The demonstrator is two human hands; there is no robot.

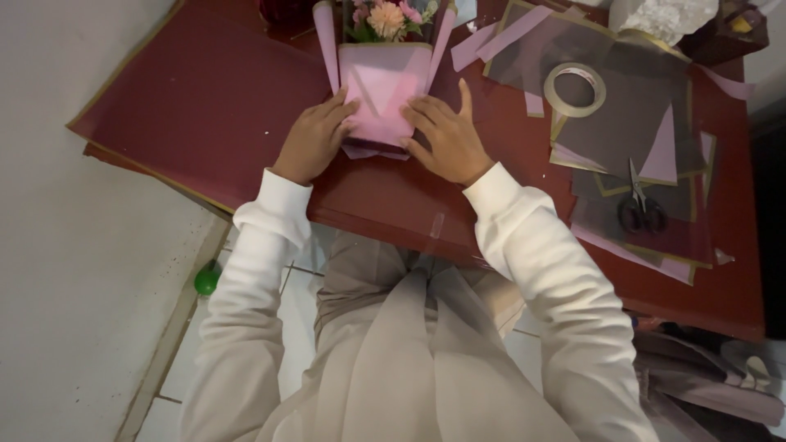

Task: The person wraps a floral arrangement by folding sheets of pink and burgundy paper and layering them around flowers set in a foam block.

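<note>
**Two flat hands pressing pink wrap around a bouquet**

Both hands lie palm-down on the pink wrapping paper [381, 90] that sheathes the lower part of a small bouquet [386, 18] near the far edge of the dark red table [393, 200]. The left hand [313, 137] has its fingers together and slightly curled, tips pressing the paper's left edge. The right hand [446, 139] has its fingers spread a little, thumb raised, covering the paper's right side and lower corner. Neither hand grips anything; both only press.

To do this fold well, I judge that even pressure from both sides matters: keep the fingertips along the crease, hold the stems centred, and smooth outward so the sheet does not buckle.

Further right, well apart from the hands, a roll of clear tape [575, 88] rests on dark translucent sheets [622, 123], and black scissors [641, 205] lie nearer the table's front edge.
</note>
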